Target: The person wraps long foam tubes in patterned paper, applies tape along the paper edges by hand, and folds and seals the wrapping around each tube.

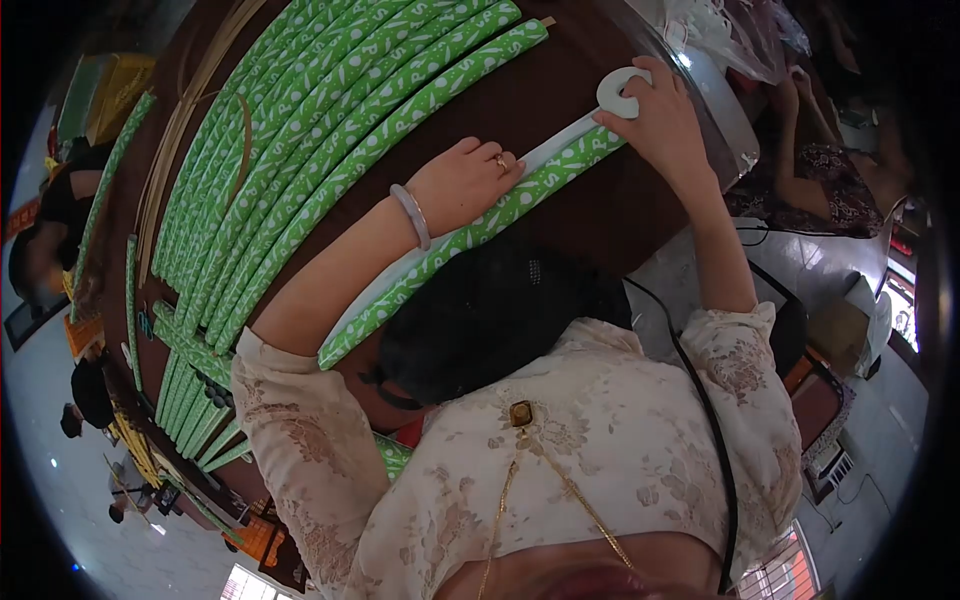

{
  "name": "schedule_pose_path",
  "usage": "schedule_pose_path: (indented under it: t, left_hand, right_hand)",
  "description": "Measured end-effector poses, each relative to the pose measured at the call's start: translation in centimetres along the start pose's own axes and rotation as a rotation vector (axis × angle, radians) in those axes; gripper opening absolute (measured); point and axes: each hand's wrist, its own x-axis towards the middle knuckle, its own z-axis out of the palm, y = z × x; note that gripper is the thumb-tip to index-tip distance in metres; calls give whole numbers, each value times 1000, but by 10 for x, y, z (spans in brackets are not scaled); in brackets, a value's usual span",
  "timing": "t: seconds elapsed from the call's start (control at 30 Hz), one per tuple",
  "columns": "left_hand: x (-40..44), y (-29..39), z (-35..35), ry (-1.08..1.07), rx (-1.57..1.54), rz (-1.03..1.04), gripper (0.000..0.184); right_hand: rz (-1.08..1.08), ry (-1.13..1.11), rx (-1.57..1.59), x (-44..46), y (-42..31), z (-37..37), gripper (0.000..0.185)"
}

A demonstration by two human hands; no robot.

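Observation:
A long green strip with white print (500, 210) lies diagonally on the dark brown table, a white band of tape along its upper edge. My left hand (465, 185), with a ring and a bracelet, presses on the band near the strip's middle, fingers curled and close together; its thumb is hidden. At the strip's far right end, my right hand (665, 115) is closed on a white tape roll (622, 92), thumb at its lower side and fingers over the top. The tape runs from the roll down to the strip.
Many green printed rolls (330, 120) lie side by side at the upper left, beside thin brown strips (190, 110). More green rolls (185, 400) are stacked at the lower left. Clear plastic bags (725, 40) lie upper right, near another person's arms (795, 150). A black cap (460, 320) is below the strip.

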Motion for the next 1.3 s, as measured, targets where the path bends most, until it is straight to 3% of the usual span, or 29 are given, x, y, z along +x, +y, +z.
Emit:
schedule_pose_path:
  t: [0.23,0.73,0.83,1.03,1.2,1.3]
  left_hand:
    - [1,-3,8,156,-82,-9,40]
    - [20,-10,-1,56,-22,43,39]
    - [24,-9,-9,-47,1,37,51]
    - [28,-10,-4,-15,98,102,34]
    - [32,-12,-10,-128,-38,84,45]
    - [34,-14,-12,-147,-87,82,51]
  right_hand:
    - [-12,32,16,-1,3,4,41]
    - [-53,74,14,0,4,6,40]
    - [-58,76,-3,0,4,6,40]
    - [-78,77,-24,3,5,6,41]
    - [-56,33,-30,6,10,-4,48]
    - [-59,-70,126,12,20,-20,55]
